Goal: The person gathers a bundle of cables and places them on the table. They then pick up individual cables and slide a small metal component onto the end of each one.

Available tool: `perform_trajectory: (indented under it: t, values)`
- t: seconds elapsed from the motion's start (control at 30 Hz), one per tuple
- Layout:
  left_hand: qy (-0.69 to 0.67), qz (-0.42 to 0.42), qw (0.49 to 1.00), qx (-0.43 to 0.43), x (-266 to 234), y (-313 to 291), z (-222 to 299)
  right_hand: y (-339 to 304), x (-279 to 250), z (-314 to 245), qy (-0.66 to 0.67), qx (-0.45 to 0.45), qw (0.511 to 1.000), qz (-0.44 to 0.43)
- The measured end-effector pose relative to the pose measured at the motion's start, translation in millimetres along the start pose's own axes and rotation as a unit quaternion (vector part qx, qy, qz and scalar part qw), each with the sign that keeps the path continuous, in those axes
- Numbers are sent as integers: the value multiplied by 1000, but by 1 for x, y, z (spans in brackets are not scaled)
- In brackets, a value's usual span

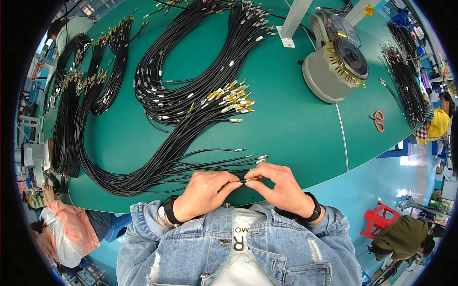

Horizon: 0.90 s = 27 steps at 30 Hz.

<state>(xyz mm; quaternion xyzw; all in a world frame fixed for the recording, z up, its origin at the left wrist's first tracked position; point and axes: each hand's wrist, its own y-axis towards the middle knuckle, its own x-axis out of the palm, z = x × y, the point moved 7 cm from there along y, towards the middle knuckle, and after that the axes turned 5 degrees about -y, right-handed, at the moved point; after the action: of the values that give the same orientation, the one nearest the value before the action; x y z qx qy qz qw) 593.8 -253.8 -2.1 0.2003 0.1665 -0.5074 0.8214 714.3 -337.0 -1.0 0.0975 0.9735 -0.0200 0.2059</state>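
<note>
- A black cable end (244, 181) is pinched between two bare hands near the close edge of a green bench (291, 133), in front of the wearer's denim jacket (191, 248)
- The left hand (204, 190) has its grip drawn narrow, thumb and forefinger nearly tip to tip on the cable; the right hand (282, 188) meets it from the other side, its grip likewise closed down on that end, though fingers hide how it sits
- The step in hand appears to be close fingertip work on this one end; the next move seems to call for a steady left pinch and fine control from the right
- Just beyond the fingers, loose cables (238, 150) with silver tips run from a curved black bundle (157, 172)
- Farther across the bench lie a large cable loop (157, 52), a rounded grey machine (319, 78) and orange-handled scissors (379, 121)
- Past the bench, a co-worker in peach (76, 229) at left, a red stool (379, 219) at right
</note>
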Motion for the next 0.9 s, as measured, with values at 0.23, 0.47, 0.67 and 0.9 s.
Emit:
perform_trajectory:
  t: [0.23, 0.47, 0.67, 0.9]
  values:
    - [-19, -31, 999, -22, -1, -5, 6, -9, -2, -2, 0, 31, 999, -12]
    - [-26, -37, 999, -23, 1, -5, 3, -10, -3, 3, 17, 55, 998, -12]
    - [9, -41, 999, 21, 11, 6, -5, -10, -5, 20, -7, 90, 995, -50]
    - [210, 60, 976, -4, -38, 30, -24, 8, -20, 25, -136, 62, 988, -30]
